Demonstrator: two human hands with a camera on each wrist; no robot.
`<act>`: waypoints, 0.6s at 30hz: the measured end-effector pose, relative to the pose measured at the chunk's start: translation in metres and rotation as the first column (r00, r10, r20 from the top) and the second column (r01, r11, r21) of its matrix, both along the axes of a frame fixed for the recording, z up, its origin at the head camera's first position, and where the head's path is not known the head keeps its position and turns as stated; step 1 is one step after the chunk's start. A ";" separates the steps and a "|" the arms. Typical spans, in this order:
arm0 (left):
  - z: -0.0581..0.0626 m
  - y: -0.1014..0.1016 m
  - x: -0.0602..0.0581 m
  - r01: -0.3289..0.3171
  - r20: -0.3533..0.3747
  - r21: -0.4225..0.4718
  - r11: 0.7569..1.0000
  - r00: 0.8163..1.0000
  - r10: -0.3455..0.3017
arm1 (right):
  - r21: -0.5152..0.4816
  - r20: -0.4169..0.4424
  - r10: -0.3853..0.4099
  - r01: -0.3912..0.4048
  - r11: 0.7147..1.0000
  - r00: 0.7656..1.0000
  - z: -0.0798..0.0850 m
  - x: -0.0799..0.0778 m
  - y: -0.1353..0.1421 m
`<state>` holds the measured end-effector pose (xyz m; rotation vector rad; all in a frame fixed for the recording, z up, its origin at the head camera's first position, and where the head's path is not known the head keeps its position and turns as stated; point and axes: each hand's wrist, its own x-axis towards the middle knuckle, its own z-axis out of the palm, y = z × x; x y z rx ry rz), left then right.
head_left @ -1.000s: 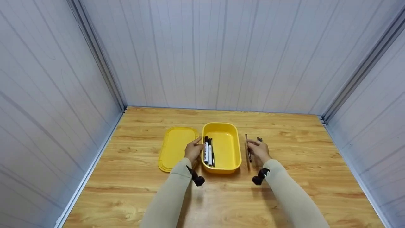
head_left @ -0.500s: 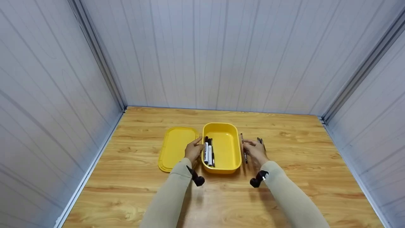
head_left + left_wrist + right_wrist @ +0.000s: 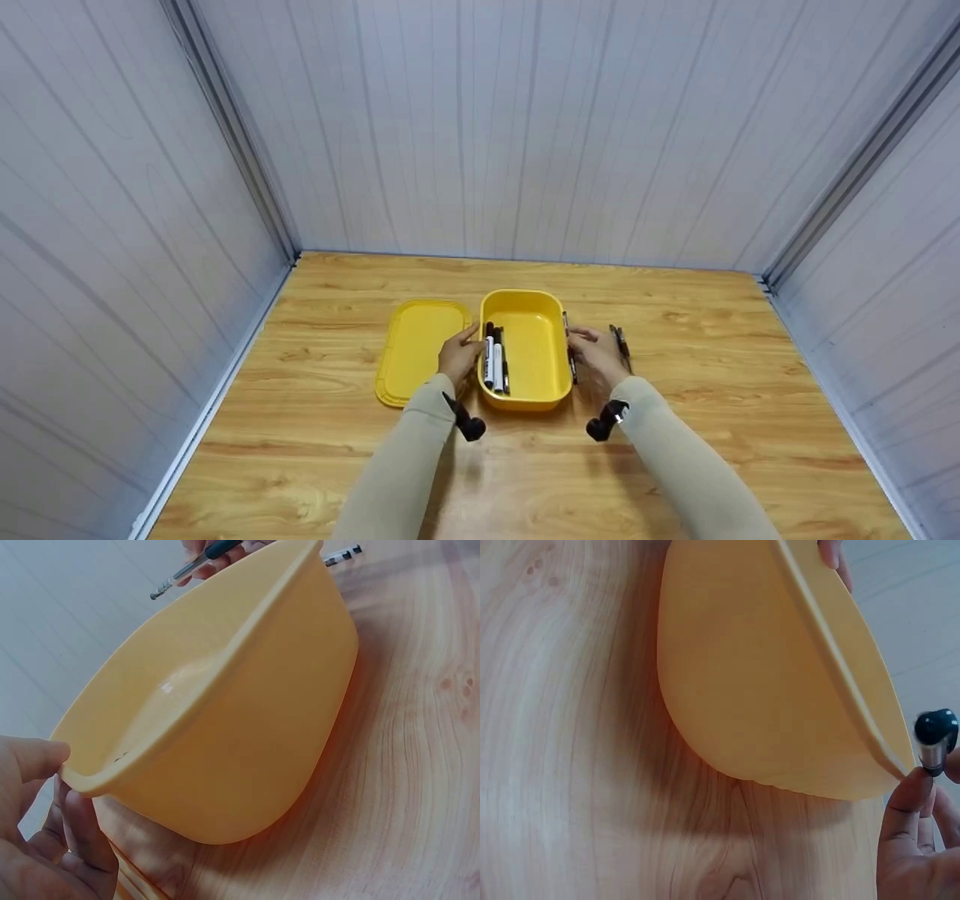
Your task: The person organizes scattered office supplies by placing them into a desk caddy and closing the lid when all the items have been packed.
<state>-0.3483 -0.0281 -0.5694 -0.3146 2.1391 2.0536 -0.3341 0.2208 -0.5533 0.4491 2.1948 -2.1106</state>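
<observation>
A yellow box (image 3: 525, 406) stands uncovered on the table. Along its left inner side lie two white markers with black caps (image 3: 489, 364) and a slim black pen (image 3: 505, 375). My left hand (image 3: 457, 356) pinches the box's left rim, thumb inside and fingers outside, as the left wrist view shows. At the opposite rim, my right hand (image 3: 598, 352) holds a dark gel pen (image 3: 182, 575) between thumb and fingers. That pen is raised level with the rim, roughly parallel to the box's long side. In the right wrist view the pen (image 3: 934, 739) appears end-on.
A yellow lid (image 3: 420, 349) lies flat left of the box, partly behind my left hand. Dark pens (image 3: 621, 343) lie on the wooden table (image 3: 525, 480) right of my right hand, which partly covers them. White panel walls (image 3: 495, 135) enclose the back and sides.
My right hand has moved left with the gel pen, from a short distance beside the box to its right rim. My left hand and the box have stayed put.
</observation>
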 end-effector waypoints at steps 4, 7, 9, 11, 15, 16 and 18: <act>0.000 -0.001 0.000 0.007 -0.003 -0.035 0.999 1.000 -0.008 | 0.035 -0.005 -0.001 0.001 0.999 1.000 -0.001 0.000 -0.002; 0.001 -0.002 -0.001 0.011 -0.011 -0.049 0.999 1.000 -0.012 | 0.060 -0.020 0.013 -0.012 0.998 1.000 0.001 -0.001 -0.004; 0.002 -0.002 0.000 0.012 -0.012 -0.047 0.999 1.000 -0.013 | 0.068 -0.016 0.020 -0.019 0.998 1.000 0.003 -0.001 -0.005; 0.002 -0.002 0.001 0.013 -0.015 -0.040 0.999 1.000 -0.013 | 0.071 -0.008 0.027 -0.026 0.997 1.000 0.006 -0.001 -0.006; 0.002 -0.002 0.002 0.006 -0.017 -0.022 1.000 1.000 -0.007 | 0.085 -0.008 0.035 -0.034 0.996 0.999 0.010 0.000 -0.007; 0.002 -0.001 0.002 0.004 -0.015 -0.019 1.000 1.000 -0.005 | 0.090 -0.014 0.035 -0.033 0.995 0.999 0.010 0.001 -0.007; 0.002 -0.001 0.002 0.001 -0.010 -0.012 1.000 1.000 -0.002 | 0.116 -0.036 0.033 -0.029 0.993 0.999 0.010 0.001 -0.009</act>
